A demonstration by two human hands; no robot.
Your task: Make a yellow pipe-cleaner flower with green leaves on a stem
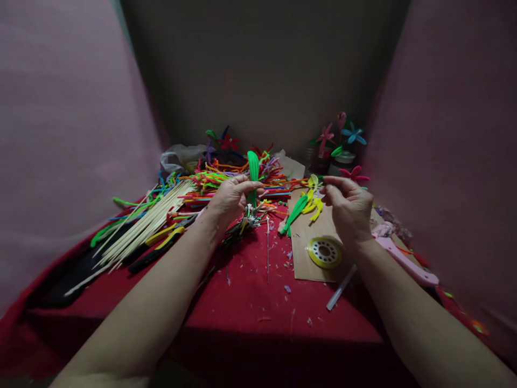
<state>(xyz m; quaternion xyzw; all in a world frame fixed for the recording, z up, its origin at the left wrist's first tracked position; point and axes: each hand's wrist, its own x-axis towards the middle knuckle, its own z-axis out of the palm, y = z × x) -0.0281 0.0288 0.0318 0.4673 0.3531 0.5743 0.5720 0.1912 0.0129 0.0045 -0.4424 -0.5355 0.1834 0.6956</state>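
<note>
My left hand is closed on an upright green pipe-cleaner leaf, pinched between thumb and fingers. My right hand is held to the right with its fingertips pinched together; what they hold, if anything, is too small to make out. Just left of those fingertips are yellow pipe-cleaner pieces. A second green pipe-cleaner leaf lies on the cardboard between the hands. Below my left hand is a bunch of thin dark stems with whitish tips.
A yellow-rimmed tape roll lies on the cardboard, with a clear glue stick nearby. Wooden sticks and yellow-black pliers lie left. Colourful pipe cleaners pile behind. A pink glue gun is beside my right forearm; finished flowers stand behind.
</note>
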